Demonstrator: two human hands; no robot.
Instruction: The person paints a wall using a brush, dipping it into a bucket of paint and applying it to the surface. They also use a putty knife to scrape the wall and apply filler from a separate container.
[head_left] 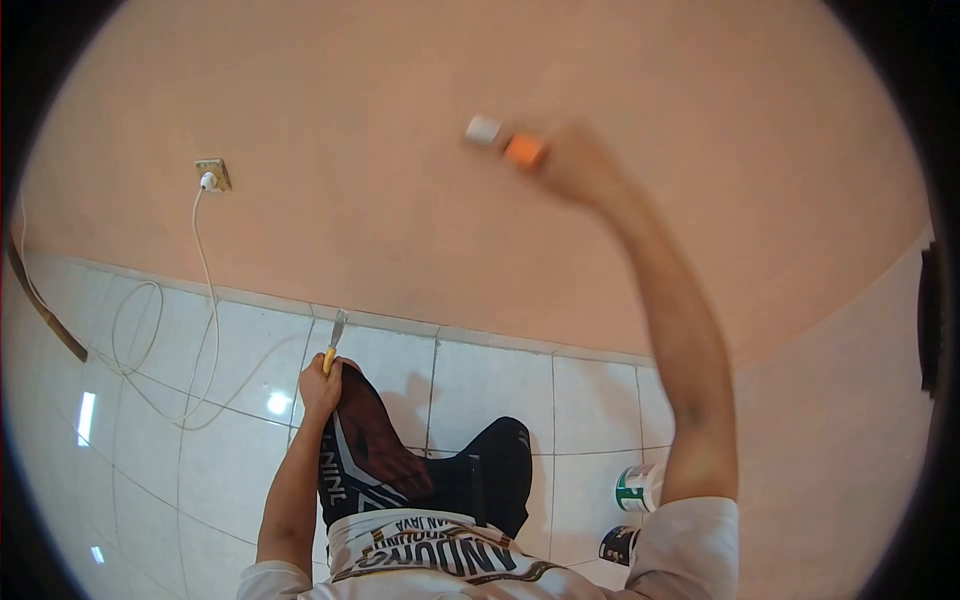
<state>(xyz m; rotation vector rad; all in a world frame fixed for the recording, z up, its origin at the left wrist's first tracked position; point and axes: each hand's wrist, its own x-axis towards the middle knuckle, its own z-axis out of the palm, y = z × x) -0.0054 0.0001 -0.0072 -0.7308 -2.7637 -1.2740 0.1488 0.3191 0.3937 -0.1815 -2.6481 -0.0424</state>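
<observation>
My left hand (pixel 319 386) is closed around the yellow handle of a putty knife (pixel 338 330), held beside my left knee. Its narrow grey blade points up toward the foot of the wall. Raised in front of the peach wall (pixel 390 230), my right hand (pixel 575 165) grips an orange-handled putty knife (pixel 524 150). Motion smears both hand and tool, and a whitish patch shows at the tool's far end, close over the wall.
A white cord (pixel 205 260) runs from a wall socket (pixel 212 174) and coils on the white tiled floor (pixel 490 390). Right of my legs stand a white-and-green tub (pixel 637 488) and a dark container (pixel 619 544). A brown strip (pixel 60 330) lies far left.
</observation>
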